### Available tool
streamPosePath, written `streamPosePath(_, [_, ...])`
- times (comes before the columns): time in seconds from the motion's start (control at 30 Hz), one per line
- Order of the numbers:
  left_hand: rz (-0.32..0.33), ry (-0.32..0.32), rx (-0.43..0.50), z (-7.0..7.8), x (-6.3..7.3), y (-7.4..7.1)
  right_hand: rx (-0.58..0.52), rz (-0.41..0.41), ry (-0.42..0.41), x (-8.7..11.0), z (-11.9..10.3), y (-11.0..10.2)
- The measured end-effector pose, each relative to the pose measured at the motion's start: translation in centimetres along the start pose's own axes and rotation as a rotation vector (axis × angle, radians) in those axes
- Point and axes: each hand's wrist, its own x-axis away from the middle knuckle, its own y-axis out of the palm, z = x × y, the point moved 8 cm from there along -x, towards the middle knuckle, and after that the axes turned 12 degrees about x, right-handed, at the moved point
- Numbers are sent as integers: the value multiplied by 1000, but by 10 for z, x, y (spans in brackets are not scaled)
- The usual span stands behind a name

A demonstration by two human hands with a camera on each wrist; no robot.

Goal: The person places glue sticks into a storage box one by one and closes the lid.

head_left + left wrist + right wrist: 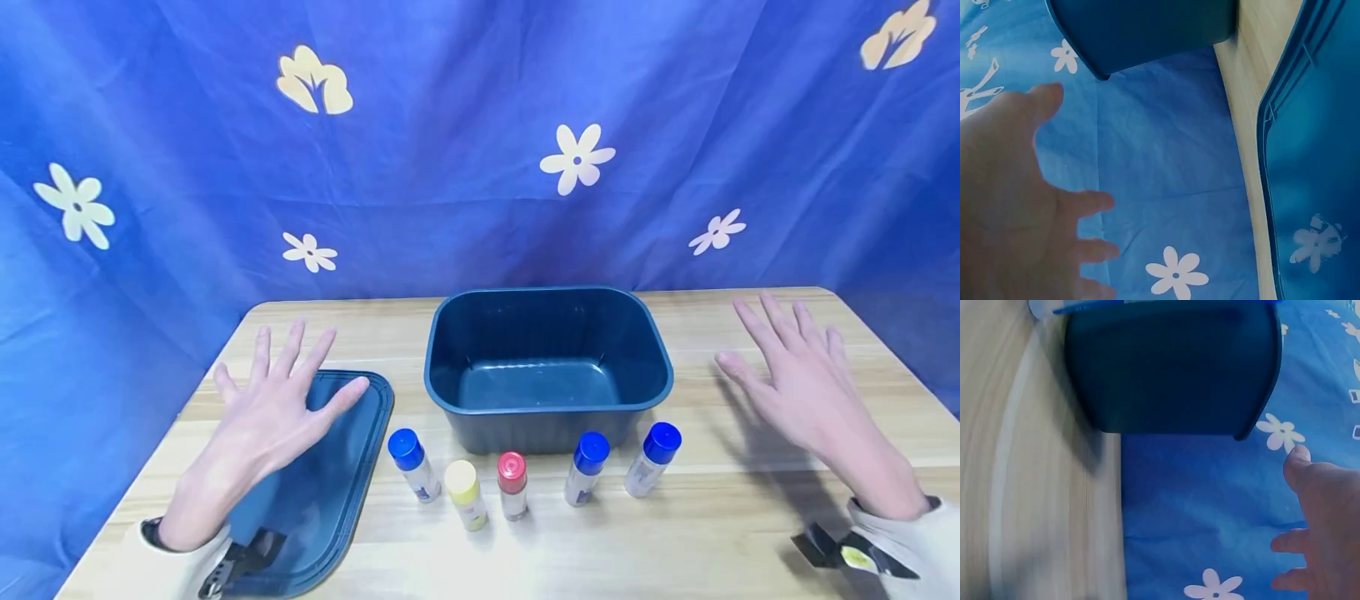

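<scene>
My left hand (273, 417), fingers spread, hovers over a flat dark blue lid (322, 508) on the left side of the table. On the other side my right hand (802, 383) is held over bare wood, its fingers also spread and nothing in it. Between them stands a deep dark blue bin (547, 429), its inside showing no contents. In front of the bin several glue sticks stand upright: a blue-capped one (415, 465), a yellow-capped one (467, 496), a red-capped one (513, 486), another blue-capped one (585, 468) and a further blue-capped one (653, 460).
The wooden table (720, 533) ends at the back against a blue curtain (450, 167) with pale flowers. The curtain also runs along the left and right sides. Dark straps (855, 554) circle both wrists over light sleeves.
</scene>
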Motion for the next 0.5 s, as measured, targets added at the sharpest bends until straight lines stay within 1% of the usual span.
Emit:
streamPosePath(0.03, [8,0,27,1,-1,-3,-36,17,-14,3,-2,-4])
streamPosePath(0.1, [31,18,115,5,-3,-11,-136,38,-33,12,-8,-12])
streamPosePath(0.2, [45,47,313,18,-7,-23,-320,55,-79,24,-23,-27])
streamPosePath(0.27, [54,65,437,29,-9,-29,-424,28,-108,30,-35,-34])
streamPosePath(0.37, [72,67,561,45,-13,-34,-509,-24,-152,37,-54,-40])
streamPosePath(0.43, [75,82,633,55,-15,-35,-523,-51,-157,40,-62,-41])
streamPosePath(0.5, [56,97,718,63,-17,-32,-521,-56,-163,42,-68,-41])
